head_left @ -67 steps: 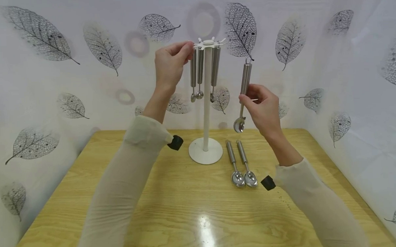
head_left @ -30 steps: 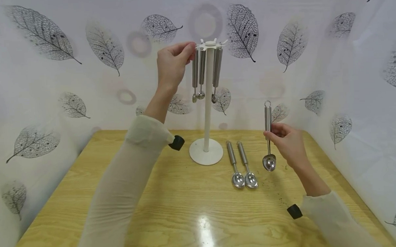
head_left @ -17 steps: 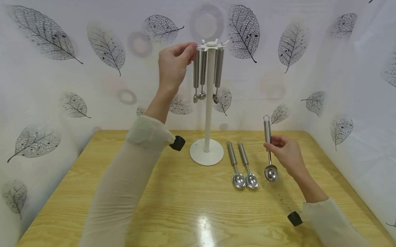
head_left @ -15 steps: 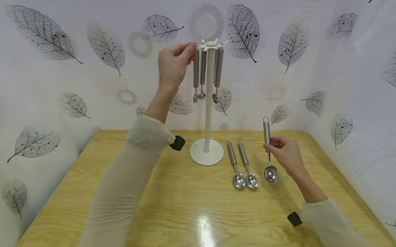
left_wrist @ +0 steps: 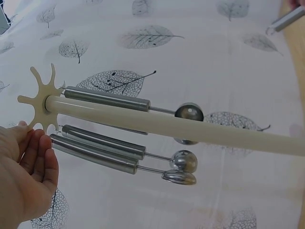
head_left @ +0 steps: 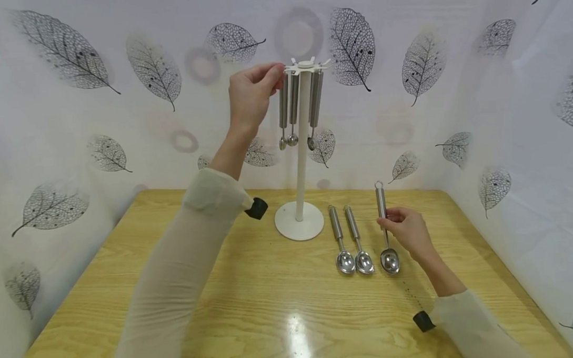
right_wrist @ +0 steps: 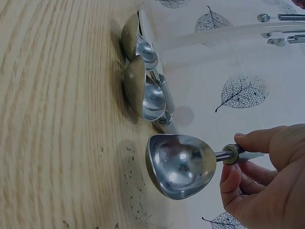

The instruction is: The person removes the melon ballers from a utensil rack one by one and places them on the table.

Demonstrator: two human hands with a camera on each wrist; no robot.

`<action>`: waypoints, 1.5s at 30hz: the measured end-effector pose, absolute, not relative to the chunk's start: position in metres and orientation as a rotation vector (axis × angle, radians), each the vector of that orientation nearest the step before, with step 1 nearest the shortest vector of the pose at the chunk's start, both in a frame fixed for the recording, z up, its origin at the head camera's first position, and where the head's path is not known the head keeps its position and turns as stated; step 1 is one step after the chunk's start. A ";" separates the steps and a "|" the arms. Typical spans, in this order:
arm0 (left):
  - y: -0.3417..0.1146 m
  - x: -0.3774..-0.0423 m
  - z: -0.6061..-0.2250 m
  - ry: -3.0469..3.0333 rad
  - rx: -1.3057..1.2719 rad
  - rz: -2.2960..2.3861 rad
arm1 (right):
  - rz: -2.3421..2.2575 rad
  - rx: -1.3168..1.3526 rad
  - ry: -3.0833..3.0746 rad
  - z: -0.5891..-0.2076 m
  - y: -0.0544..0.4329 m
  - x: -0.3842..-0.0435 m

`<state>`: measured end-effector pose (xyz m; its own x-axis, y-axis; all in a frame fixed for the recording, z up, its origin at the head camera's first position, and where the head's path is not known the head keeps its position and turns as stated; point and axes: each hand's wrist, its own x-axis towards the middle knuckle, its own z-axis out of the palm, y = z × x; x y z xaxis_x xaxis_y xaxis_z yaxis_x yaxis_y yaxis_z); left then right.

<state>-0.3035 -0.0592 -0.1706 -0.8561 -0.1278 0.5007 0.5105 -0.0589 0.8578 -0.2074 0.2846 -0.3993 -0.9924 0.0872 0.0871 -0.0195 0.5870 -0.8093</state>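
A wood-grain table (head_left: 246, 312) carries a white utensil stand (head_left: 301, 162), its round base near the far edge. Toward the right edge lie a metal scoop (head_left: 345, 262) and, beside it, a second scoop (head_left: 363, 262), handles facing the far edge, then scattered dark specks (head_left: 410, 294).

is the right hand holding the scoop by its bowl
No, the right hand pinches the scoop's handle, and the round bowl sticks out free below the grip.
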 end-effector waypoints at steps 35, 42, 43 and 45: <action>-0.059 -0.304 -0.171 -1.804 -0.414 -1.943 | 1.280 -0.122 -2.902 -0.430 0.278 -0.221; -0.059 -0.305 -0.172 -1.793 -0.423 -1.942 | 1.307 -0.130 -2.915 -0.433 0.275 -0.224; -0.059 -0.305 -0.172 -1.793 -0.424 -1.940 | 1.310 -0.134 -2.915 -0.433 0.275 -0.225; -0.059 -0.304 -0.172 -1.796 -0.429 -1.925 | 1.316 -0.138 -2.916 -0.432 0.275 -0.224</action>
<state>-0.3043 -0.0593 -0.1718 -0.8408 -0.1249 0.5268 0.5341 -0.0330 0.8448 -0.2245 0.2751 -0.4324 -0.9945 0.0530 -0.0909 0.1032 0.6588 -0.7452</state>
